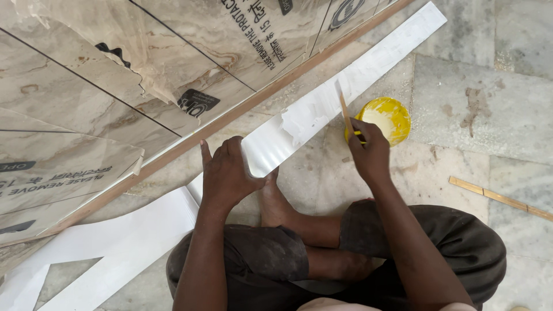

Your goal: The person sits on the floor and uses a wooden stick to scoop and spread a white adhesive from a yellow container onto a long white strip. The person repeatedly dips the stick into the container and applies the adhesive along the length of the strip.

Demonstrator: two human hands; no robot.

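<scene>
Spreading white paste along a long white strip is the work in hand here, done by a person sitting cross-legged on a pale stone floor. The strip runs from about 7 o'clock near the knees up to 1 o'clock at the far edge of the view, lying beside a wooden edge trim of a marble-patterned board still covered in peeling protective film.

The left hand lies flat and mostly open, palm down, pressing the near end of the strip at its 9 o'clock side so it cannot slide. The right hand is closed around a thin wooden stick, pinched like a pencil, its tip touching the strip where the wet, rougher coat begins. Just beside that hand, at its 2 o'clock, sits a small yellow bowl holding white paste. A second wooden stick lies well apart at 3 o'clock on the floor.

To do this step well, I judge the stick should be held at a low angle and drawn along the length, leaving an even, thin coat up to both edges. The pressing hand should stay on the dry stretch, clear of the wet paste. Reloading from the bowl in small amounts would avoid drips.
</scene>
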